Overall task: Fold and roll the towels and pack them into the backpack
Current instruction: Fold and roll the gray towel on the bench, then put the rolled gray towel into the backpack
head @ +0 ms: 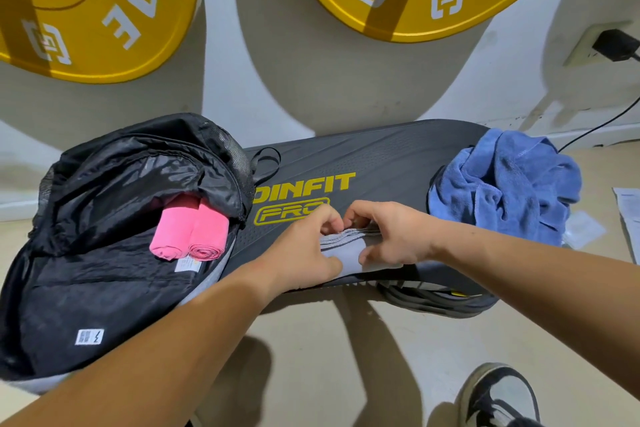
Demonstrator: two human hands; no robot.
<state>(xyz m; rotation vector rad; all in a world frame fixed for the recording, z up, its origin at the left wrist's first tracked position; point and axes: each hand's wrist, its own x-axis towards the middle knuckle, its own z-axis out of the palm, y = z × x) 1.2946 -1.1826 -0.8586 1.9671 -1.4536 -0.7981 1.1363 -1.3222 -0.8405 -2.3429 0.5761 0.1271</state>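
While both hands pinch it, the grey towel (341,254) lies folded on the black textured board (381,159), with its layered edges showing. Left hand (304,246) and right hand (391,236): fingers curled tight on the fold. 9 o'clock: open black nylon backpack (104,270), two pink rolled towels (190,232) inside. 2 o'clock: crumpled blue towel (505,184) on the board's end.

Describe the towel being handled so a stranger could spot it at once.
Find the long black board with yellow lettering. At its near edge, the left hand and right hand pinch a folded grey towel. Unlike the pink rolled towels in the black backpack or the crumpled blue towel, it is flat and grey.
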